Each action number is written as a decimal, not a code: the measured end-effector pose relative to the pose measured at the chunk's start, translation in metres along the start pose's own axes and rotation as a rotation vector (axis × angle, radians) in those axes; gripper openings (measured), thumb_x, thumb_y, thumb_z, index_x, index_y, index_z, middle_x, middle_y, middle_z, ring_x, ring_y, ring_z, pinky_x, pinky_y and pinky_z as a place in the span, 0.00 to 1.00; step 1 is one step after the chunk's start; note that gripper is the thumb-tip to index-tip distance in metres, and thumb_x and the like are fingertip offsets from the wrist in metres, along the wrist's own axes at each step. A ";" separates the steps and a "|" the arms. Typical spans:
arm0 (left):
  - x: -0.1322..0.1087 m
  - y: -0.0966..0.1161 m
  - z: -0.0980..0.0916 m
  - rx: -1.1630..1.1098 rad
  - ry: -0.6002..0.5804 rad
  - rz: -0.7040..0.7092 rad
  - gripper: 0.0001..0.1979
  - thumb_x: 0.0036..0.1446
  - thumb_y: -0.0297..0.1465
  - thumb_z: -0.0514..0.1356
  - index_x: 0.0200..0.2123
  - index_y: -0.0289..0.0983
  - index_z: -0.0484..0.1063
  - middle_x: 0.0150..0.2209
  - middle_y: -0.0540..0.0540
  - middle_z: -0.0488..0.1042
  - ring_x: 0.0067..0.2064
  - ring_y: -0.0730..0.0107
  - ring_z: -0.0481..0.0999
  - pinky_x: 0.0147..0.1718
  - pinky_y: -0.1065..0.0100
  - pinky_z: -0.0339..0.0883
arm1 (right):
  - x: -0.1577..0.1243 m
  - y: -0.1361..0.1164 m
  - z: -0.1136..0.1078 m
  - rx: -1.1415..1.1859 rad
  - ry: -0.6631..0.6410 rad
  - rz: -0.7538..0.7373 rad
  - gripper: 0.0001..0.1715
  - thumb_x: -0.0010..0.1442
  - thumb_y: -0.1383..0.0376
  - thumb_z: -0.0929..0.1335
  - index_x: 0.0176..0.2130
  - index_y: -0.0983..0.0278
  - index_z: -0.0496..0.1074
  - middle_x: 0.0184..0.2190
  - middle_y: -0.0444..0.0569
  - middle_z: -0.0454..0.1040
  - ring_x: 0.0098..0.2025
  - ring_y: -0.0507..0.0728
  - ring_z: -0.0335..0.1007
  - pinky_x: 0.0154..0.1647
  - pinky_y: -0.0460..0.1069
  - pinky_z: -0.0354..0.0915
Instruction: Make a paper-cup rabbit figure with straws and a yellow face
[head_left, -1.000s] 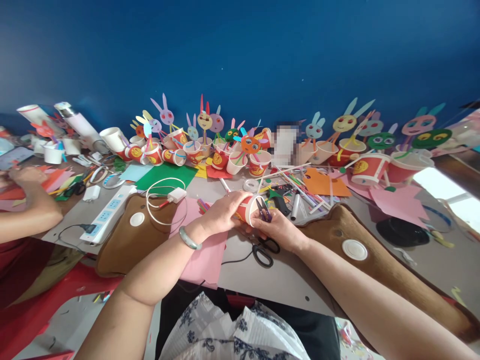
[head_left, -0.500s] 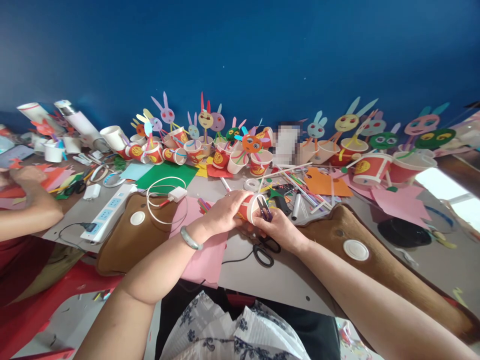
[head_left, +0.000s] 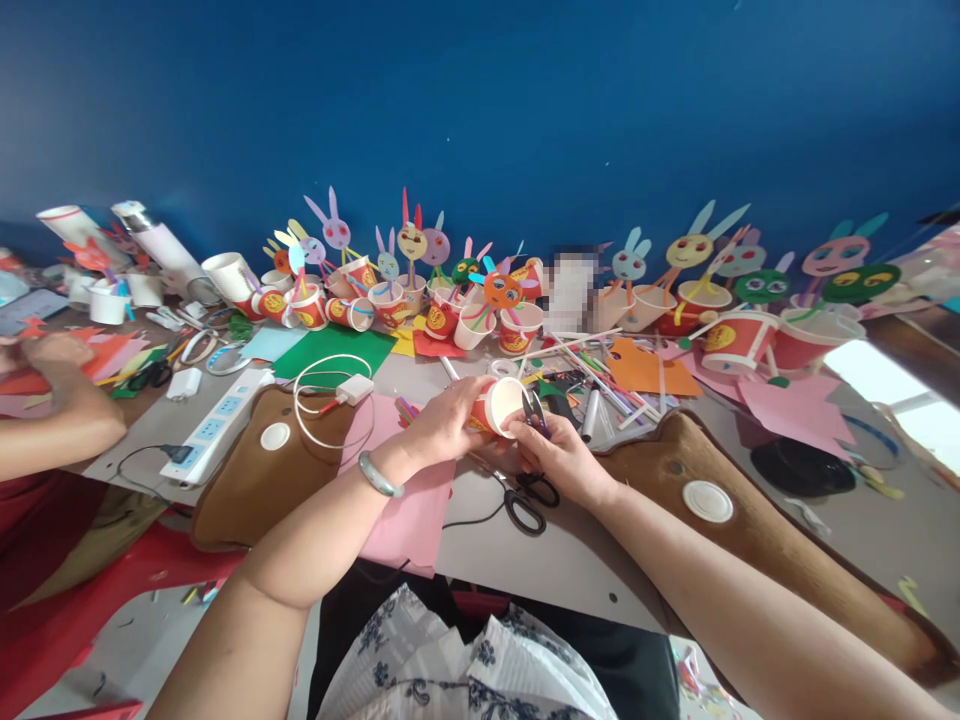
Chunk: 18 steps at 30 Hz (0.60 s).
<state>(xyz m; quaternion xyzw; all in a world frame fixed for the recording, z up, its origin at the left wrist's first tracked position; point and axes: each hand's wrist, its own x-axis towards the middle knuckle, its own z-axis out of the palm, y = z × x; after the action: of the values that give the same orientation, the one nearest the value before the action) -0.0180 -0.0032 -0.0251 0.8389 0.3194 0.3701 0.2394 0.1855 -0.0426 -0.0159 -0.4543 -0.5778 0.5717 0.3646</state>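
1. A co-worker's forearm is seen well to the left of the left hand, resting on the table among coloured paper.
2. A power strip and a coiled white cable lie to the left of the left hand.
3. The left hand, with a bracelet at the wrist, is closed round the paper cup.
4. The paper cup is held on its side between the two hands, just above the table, with its white mouth turned toward the right hand. No face, ears or straws are seen on it, so this piece is judged to be at an early stage.
5. The right hand is clasped on the small snips, whose blades are set at the cup's rim. Whether a cut has been made cannot be told.
6. Black scissors lie just below the right hand, untouched.
7. Beyond both hands a row of rabbit cups stands finished. Loose straws and orange paper, beyond and to the right of the right hand, remain unused.
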 end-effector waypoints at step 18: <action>0.004 0.006 -0.015 0.233 0.491 0.277 0.29 0.65 0.43 0.61 0.63 0.40 0.55 0.58 0.35 0.68 0.63 0.53 0.69 0.60 0.49 0.68 | -0.016 0.005 -0.008 -0.492 0.225 -0.614 0.29 0.71 0.43 0.57 0.30 0.60 0.65 0.22 0.44 0.68 0.23 0.52 0.62 0.26 0.48 0.61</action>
<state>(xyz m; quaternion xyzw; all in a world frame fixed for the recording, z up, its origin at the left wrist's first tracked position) -0.0254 -0.0022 -0.0107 0.7818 0.2905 0.5516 0.0045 0.1987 -0.0550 -0.0191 -0.3943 -0.7625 0.2278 0.4596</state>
